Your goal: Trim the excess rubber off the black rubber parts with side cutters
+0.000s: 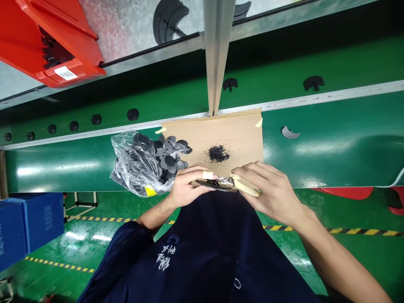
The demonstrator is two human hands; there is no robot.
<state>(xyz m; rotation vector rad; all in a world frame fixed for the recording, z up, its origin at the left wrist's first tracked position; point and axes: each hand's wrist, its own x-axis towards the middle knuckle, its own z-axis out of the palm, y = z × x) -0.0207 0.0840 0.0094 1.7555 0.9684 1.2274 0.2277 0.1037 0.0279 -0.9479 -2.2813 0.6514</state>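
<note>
Close to my body, my left hand [191, 184] grips a thin black disc [217, 185] by its left side, with tape round one finger. My right hand [268, 185] is closed on the pale yellow handles of a pair of cutting pliers [244, 184]. The pliers' metal jaws meet the disc's edge; whether they bite into it I cannot tell. Beyond my hands, a pile of small black scraps [219, 153] lies on a brown cardboard sheet [243, 130]. Left of it, a clear plastic bag [135, 168] spills several black discs [169, 160].
Several black discs lie along the green belt [176, 80] behind the worktop. A crescent-shaped black piece [289, 132] is on the worktop at right. A metal post [216, 59] rises behind the cardboard. A red bin [72, 63] sits at upper left, blue boxes [44, 219] at lower left.
</note>
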